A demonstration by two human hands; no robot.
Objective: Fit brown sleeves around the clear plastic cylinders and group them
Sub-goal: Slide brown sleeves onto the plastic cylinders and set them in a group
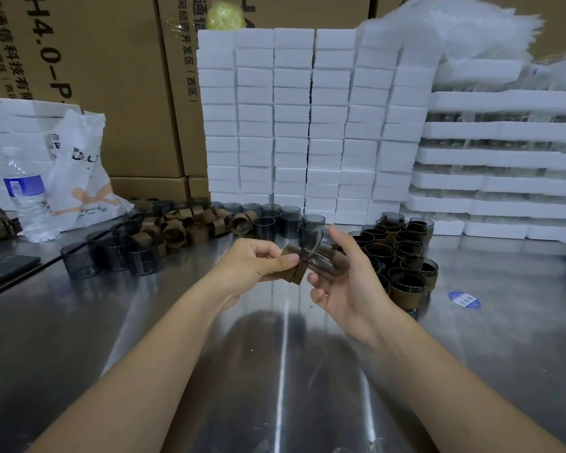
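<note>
My left hand [258, 259] pinches a brown sleeve [293, 268] above the middle of the steel table. My right hand [347, 282] grips a clear smoky plastic cylinder [321, 248], tilted, with its lower end at the sleeve. Bare cylinders [111, 253] stand at the left and in a row further back [275, 217]. A heap of loose brown sleeves [190, 223] lies behind them. Sleeved cylinders [402, 253] stand grouped together just right of my right hand.
Stacked white foam blocks [307, 125] and foam trays [504, 158] wall the back. Cardboard boxes [95, 76] stand behind. A water bottle [27, 194], a white plastic bag [82, 171] and a phone [4, 268] sit at the left. A blue sticker [464, 299] lies on the table [144, 322].
</note>
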